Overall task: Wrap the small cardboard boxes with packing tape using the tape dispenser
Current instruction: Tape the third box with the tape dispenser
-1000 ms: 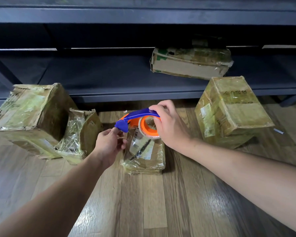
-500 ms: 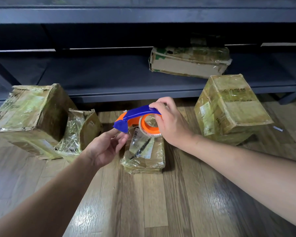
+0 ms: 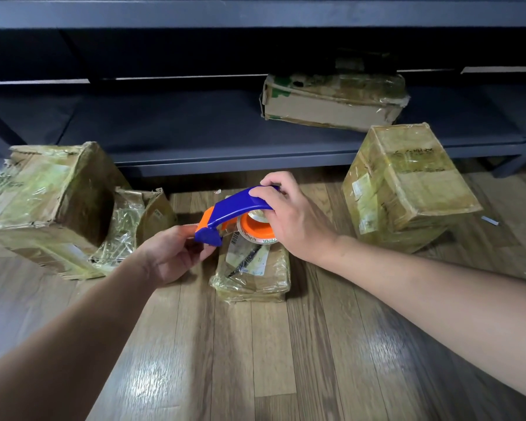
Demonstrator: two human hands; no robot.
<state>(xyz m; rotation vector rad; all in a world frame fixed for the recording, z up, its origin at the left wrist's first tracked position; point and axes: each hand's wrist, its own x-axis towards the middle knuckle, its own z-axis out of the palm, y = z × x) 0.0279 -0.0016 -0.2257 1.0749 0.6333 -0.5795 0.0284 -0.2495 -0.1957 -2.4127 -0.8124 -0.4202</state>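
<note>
Floor (image 3: 255, 360) carried the small cardboard box (image 3: 252, 268), unmoved, under the tape dispenser (image 3: 237, 208). On that, right hand (image 3: 289, 217) gripped handle and roll; left hand (image 3: 170, 253) had turned palm-up within 1 s, pinching the blue nose, probably hunting the tape end.

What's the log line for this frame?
right hand: grips tape dispenser | left hand: pinches its blue front end | small box: on floor under dispenser, no hand on it

The tape dispenser (image 3: 234, 208) hides the small box (image 3: 252, 278)'s far end. Left of the dispenser, the picture edge cuts off a big box (image 3: 43, 192).
</note>
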